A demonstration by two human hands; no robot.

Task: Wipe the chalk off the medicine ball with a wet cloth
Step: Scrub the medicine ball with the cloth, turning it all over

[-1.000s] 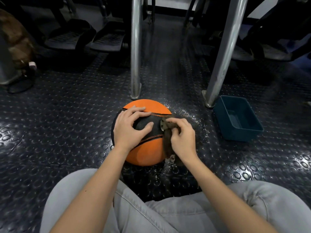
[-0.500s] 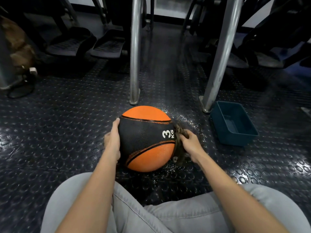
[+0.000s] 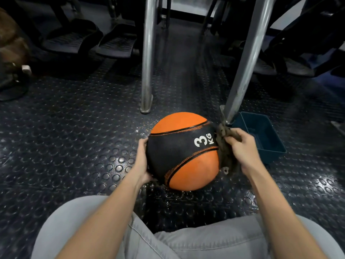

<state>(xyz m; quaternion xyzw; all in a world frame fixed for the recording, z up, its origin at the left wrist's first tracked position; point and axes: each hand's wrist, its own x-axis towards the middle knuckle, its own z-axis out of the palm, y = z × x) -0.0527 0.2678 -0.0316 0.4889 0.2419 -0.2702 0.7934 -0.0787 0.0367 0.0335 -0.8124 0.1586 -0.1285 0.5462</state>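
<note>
Leftmost, a brown bag (image 3: 11, 40) is seen at the frame's edge, with a pair of black footplates (image 3: 71, 41) set to its right at the back. A dark studded floor (image 3: 74, 137) is spread across the whole view, and it is wet and glossy around the middle. An upright steel leg (image 3: 148, 53) is planted on it, just behind the ball.

Near the centre, the left hand (image 3: 142, 161) is laid against the left side of the medicine ball (image 3: 183, 152). Its grip is spread flat along the curve and clamped on nothing, and the fingertips are hidden behind the ball. The orange and black ball is held between the two hands in front of the knees, low at the floor. Whether it is touching the floor cannot be told. A white 3 KG mark (image 3: 202, 141) is turned up toward the camera.

At the ball's right side, a bunched brown cloth (image 3: 224, 146) is pressed against the black band. The right hand (image 3: 242, 148) is curled round it, so that grip is clamped on the cloth. Behind this hand a slanted steel leg (image 3: 248, 53) is footed on the floor. A teal tub (image 3: 261, 135) is set just beside that foot, to the right of the hand. Grey trousers (image 3: 186, 243) are seen along the bottom edge.
</note>
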